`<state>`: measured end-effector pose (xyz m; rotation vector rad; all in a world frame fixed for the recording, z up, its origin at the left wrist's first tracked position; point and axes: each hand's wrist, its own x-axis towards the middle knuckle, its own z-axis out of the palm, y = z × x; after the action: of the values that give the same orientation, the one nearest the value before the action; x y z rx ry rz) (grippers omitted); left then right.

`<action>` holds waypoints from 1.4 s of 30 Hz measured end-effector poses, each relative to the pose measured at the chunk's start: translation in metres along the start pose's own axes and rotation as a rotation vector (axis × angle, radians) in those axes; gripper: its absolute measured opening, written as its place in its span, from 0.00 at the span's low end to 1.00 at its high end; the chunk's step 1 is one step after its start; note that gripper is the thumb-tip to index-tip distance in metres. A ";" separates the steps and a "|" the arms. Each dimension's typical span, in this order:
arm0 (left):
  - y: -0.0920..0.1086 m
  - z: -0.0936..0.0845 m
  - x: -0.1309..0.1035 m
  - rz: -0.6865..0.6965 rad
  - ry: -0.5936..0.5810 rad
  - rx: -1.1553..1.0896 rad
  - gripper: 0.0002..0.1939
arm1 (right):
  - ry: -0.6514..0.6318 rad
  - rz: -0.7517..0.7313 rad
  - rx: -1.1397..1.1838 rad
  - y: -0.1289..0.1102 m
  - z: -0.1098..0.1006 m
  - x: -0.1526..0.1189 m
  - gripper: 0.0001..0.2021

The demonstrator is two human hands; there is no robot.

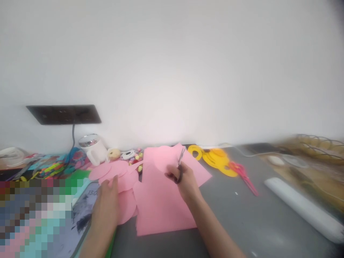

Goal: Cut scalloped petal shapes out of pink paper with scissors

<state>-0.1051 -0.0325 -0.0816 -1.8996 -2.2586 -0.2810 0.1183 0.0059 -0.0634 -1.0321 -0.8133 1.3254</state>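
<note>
My right hand (183, 182) is closed around the dark handles of a pair of scissors (180, 163) whose blades point up and away over a large pink paper sheet (161, 204) lying on the grey table. My left hand (107, 200) rests flat, fingers together, on pink paper circles (126, 181) just left of the sheet. More pink circles (100, 171) lie beyond the fingertips.
Yellow paper rings (215, 157) and red-handled scissors (243, 175) lie right of the sheet. A white mug (92, 147), small beads and colourful craft bits sit at the back left. A tablet (86, 208) lies at left, a long white bar (303, 208) at right, a wire basket (319, 143) beyond.
</note>
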 end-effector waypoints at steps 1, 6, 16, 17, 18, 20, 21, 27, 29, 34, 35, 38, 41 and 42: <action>0.002 -0.001 0.000 0.007 0.017 -0.076 0.27 | -0.002 -0.001 0.002 0.000 0.000 0.000 0.13; 0.030 -0.013 0.000 -0.095 -0.013 -0.766 0.25 | -0.038 -0.018 0.003 0.000 -0.001 0.000 0.13; 0.080 -0.026 0.006 -0.299 -0.207 -1.590 0.18 | -0.107 0.015 -0.040 -0.013 0.005 -0.006 0.12; 0.081 -0.026 0.006 -0.303 -0.182 -1.601 0.14 | -0.100 0.016 -0.037 -0.013 0.005 -0.006 0.12; 0.083 -0.026 0.007 -0.309 -0.160 -1.618 0.13 | -0.091 0.016 -0.034 -0.013 0.006 -0.006 0.12; 0.085 -0.026 0.007 -0.341 -0.116 -1.652 0.11 | -0.076 0.023 -0.026 -0.012 0.005 -0.005 0.12; 0.087 -0.026 0.007 -0.358 -0.094 -1.665 0.10 | -0.073 0.027 -0.022 -0.010 0.004 -0.004 0.13; 0.090 -0.027 0.006 -0.387 -0.139 -1.724 0.11 | -0.090 0.036 -0.025 -0.004 0.000 0.000 0.17; 0.090 -0.027 0.005 -0.382 -0.171 -1.727 0.12 | -0.093 0.039 -0.034 -0.004 0.000 0.000 0.18; 0.089 -0.027 0.002 -0.408 -0.159 -1.752 0.14 | -0.125 0.044 -0.065 -0.010 0.000 -0.003 0.19; 0.089 -0.027 0.001 -0.418 -0.150 -1.755 0.14 | -0.135 0.043 -0.069 -0.011 0.000 -0.003 0.19; 0.088 -0.026 0.001 -0.430 -0.136 -1.748 0.14 | -0.167 0.041 -0.081 -0.012 0.003 -0.005 0.20; 0.087 -0.027 0.000 -0.433 -0.144 -1.707 0.15 | -0.177 0.042 -0.095 -0.012 0.005 -0.007 0.18; 0.086 -0.028 -0.001 -0.427 -0.158 -1.687 0.15 | -0.173 0.045 -0.103 -0.011 0.006 -0.007 0.17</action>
<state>-0.0198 -0.0267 -0.0520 -1.6153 -2.5826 -2.8280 0.1167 0.0004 -0.0503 -1.0313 -1.0023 1.4379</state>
